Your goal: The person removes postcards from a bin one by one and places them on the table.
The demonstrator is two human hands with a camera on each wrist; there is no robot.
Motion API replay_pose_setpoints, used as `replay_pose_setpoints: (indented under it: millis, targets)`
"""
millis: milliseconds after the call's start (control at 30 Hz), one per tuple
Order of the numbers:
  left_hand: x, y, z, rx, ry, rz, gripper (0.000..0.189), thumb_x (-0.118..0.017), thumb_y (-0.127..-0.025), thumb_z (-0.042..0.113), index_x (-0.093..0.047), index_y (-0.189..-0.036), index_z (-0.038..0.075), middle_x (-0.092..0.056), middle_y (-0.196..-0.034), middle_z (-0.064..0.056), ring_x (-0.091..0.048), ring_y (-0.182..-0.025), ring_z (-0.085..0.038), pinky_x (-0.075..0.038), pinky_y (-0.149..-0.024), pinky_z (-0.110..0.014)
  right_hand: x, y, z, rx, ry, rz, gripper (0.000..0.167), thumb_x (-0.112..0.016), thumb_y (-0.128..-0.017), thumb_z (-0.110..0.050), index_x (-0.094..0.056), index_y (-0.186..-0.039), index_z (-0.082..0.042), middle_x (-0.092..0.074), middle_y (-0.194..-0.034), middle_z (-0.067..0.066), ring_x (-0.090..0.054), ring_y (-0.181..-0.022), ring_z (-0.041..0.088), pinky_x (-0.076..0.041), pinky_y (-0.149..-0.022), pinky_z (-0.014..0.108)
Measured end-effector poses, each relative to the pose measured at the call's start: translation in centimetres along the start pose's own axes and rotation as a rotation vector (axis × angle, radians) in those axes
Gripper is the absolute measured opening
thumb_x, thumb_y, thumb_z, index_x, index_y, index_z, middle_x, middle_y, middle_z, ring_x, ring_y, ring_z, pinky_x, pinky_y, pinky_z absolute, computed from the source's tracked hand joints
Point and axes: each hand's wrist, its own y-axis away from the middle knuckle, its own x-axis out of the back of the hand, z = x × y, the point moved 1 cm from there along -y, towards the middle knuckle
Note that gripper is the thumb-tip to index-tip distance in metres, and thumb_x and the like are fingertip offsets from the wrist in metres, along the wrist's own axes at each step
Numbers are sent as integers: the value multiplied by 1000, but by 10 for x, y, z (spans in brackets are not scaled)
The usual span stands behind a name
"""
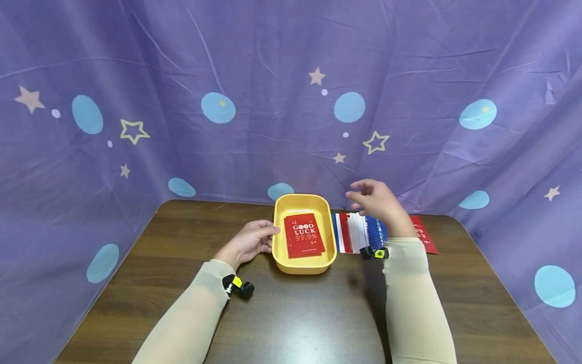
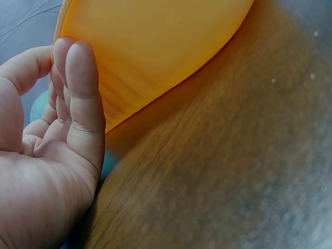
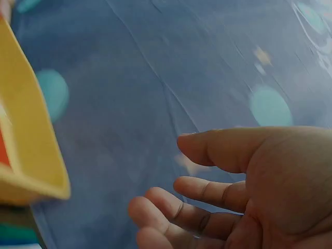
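Note:
A yellow plastic tray [image 1: 303, 269] stands on the table, with red "GOOD LUCK" envelopes [image 1: 304, 237] lying overlapped inside it. My left hand [image 1: 251, 239] pinches the tray's left wall, thumb over the rim and fingers against the outside; the left wrist view shows the fingertips on the tray's wall [image 2: 166, 46]. Raised to the right of the tray, my right hand [image 1: 378, 203] holds nothing, its thumb and fingers apart. Below it lies a row of overlapping red, white and blue cards or envelopes [image 1: 356, 233], partly hidden by the hand and wrist.
Another red envelope [image 1: 424, 233] lies right of the row, partly behind the right forearm. The brown wooden table [image 1: 291, 313] ends at a purple curtain [image 1: 273, 101] with stars and blue dots, which also hangs along both sides.

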Motion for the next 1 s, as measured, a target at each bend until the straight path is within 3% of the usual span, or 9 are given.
replay_pose_setpoints:
  millis: [167, 367, 533, 667, 767, 867, 1000]
  targets:
    - [-2, -3, -2, 1, -3, -9, 8, -67, -111, 9, -67, -103, 10, -74, -79, 0, -67, -63, -8, -63, -60, -23, -38, -10, -19, 19, -11, -154, 52, -75, -111, -27, -62, -152, 1, -75, -129, 27, -84, -99, 29, -74, -83, 43]
    - [-3, -5, -3, -3, 0, -7, 7, -66, -110, 8, -67, -103, 10, -73, -78, 0, -67, -62, -9, -63, -59, -23, -81, -35, -35, -37, 102, -332, 47, -77, -109, -29, -65, -144, 0, -80, -114, 23, -84, -101, 38, -74, -84, 46]
    - [-2, -5, -3, 1, -2, -4, 7, -66, -111, 8, -67, -104, 10, -72, -78, 0, -66, -63, -9, -63, -60, -23, -108, -54, -38, -88, 262, -411, 37, -78, -106, -29, -75, -119, 5, -77, -83, 13, -78, -73, 24, -73, -71, 39]
    - [-2, -5, -3, -4, -4, -4, 8, -66, -111, 8, -67, -103, 10, -72, -78, 0, -67, -62, -9, -63, -59, -23, -122, -64, -36, -113, 423, -400, 31, -82, -102, -28, -75, -97, 1, -73, -73, 9, -69, -59, 18, -65, -55, 30]
    - [-1, -5, -3, 2, -8, -5, 9, -66, -111, 8, -67, -102, 11, -73, -78, 0, -67, -62, -9, -64, -59, -24, -132, -66, -34, -142, 566, -348, 37, -89, -98, -37, -73, -92, -5, -71, -76, 6, -65, -60, 18, -57, -52, 27]
    - [1, -3, -3, 2, -7, -3, 9, -66, -111, 8, -67, -102, 11, -73, -78, 0, -67, -62, -9, -64, -59, -24, -143, -62, -34, -141, 688, -288, 49, -94, -92, -53, -74, -98, -9, -71, -88, 3, -64, -72, 19, -59, -64, 30]
    - [2, -1, -3, 0, -6, 1, 9, -66, -111, 8, -67, -102, 11, -72, -77, 1, -67, -62, -9, -63, -58, -24, -156, -60, -33, -61, 792, -216, 69, -98, -81, -65, -73, -112, -8, -74, -99, 1, -67, -87, 18, -65, -88, 34]
